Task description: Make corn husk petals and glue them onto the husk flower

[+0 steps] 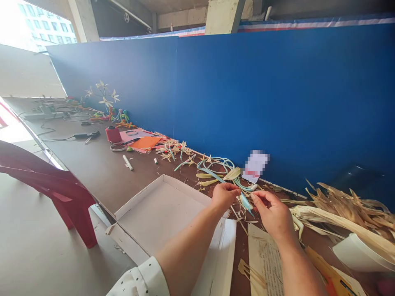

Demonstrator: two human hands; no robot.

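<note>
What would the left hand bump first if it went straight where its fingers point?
Beyond the flat, pale blue strip by its fingertips, the left hand would probably meet the bare right hand first. Thin, pale blue cords lie close too, but depth is hard to judge.

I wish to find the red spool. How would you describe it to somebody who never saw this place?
Find the brown table along the tall blue panel. Beyond the open white box, look for the orange sheet. The red spool stands left of it in the picture; unlike the flat sheet, it is thick and upright, with a dark top.
</note>
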